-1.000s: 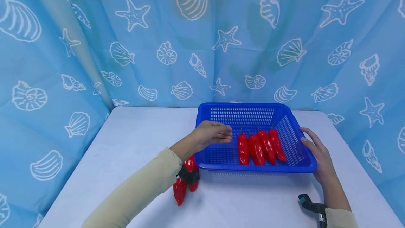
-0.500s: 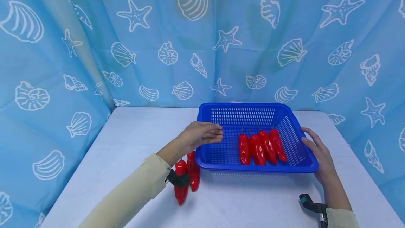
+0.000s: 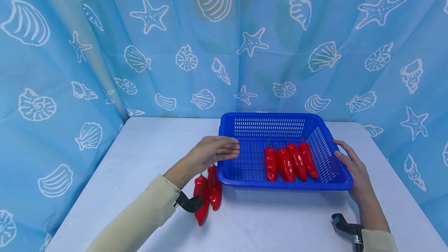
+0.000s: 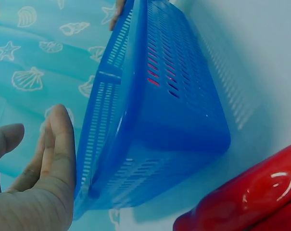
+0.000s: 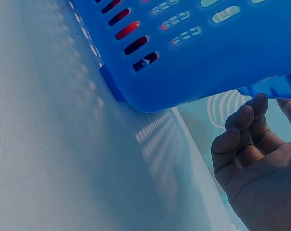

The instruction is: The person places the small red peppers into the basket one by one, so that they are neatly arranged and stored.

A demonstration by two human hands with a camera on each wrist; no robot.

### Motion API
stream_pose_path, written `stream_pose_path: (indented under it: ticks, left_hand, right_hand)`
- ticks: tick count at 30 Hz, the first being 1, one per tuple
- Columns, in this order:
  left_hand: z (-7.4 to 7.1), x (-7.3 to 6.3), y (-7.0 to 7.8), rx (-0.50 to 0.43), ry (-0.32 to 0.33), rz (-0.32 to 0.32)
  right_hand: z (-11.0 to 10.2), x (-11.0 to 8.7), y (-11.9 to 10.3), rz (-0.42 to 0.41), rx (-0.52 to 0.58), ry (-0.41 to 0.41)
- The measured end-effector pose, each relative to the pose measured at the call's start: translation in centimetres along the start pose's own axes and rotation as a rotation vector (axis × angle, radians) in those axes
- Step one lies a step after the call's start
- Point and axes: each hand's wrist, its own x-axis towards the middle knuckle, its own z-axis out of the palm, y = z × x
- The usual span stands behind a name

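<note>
A blue plastic basket (image 3: pixel 273 184) with slotted sides stands on the white table. Several red chili peppers (image 3: pixel 285 164) lie side by side in its right half, stems toward the back. My left hand (image 3: pixel 213 151) hovers at the basket's left rim, fingers extended and thumb apart in the left wrist view, with nothing held. Two more red peppers (image 3: pixel 201 201) lie on the table just left of the basket, partly below my left forearm. My right hand (image 3: pixel 357 170) grips the basket's right rim, its fingers curled under the edge in the right wrist view.
A blue curtain (image 3: pixel 224 42) printed with white shells and starfish hangs behind and along both sides of the white table (image 3: pixel 273 224). Black camera mounts sit on the wrists, the left one (image 3: pixel 190 203) overlapping a loose pepper in the head view.
My left hand has drawn back leftward from over the inside of the basket to its left rim, uncovering more of the two loose peppers. The right hand and basket have stayed in place.
</note>
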Motion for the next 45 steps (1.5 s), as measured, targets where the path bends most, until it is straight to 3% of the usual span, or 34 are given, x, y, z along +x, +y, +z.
stream_pose_path:
  ticks: [11, 23, 45]
  left_hand:
    - [-1.7, -1.0, -0.8, -0.03, 0.017, 0.026]
    - [-3.0, -2.3, -1.6, -0.035, 0.091, 0.015]
    - [-5.7, -3.6, -4.5, -0.009, 0.165, 0.016]
  right_hand:
    - [0.2, 0.0, 0.0, 0.002, 0.0, -0.007]
    - [0.0, 0.0, -0.2, 0.001, 0.0, -0.004]
    - [0.2, -0.2, -0.1, 0.0, 0.004, -0.016]
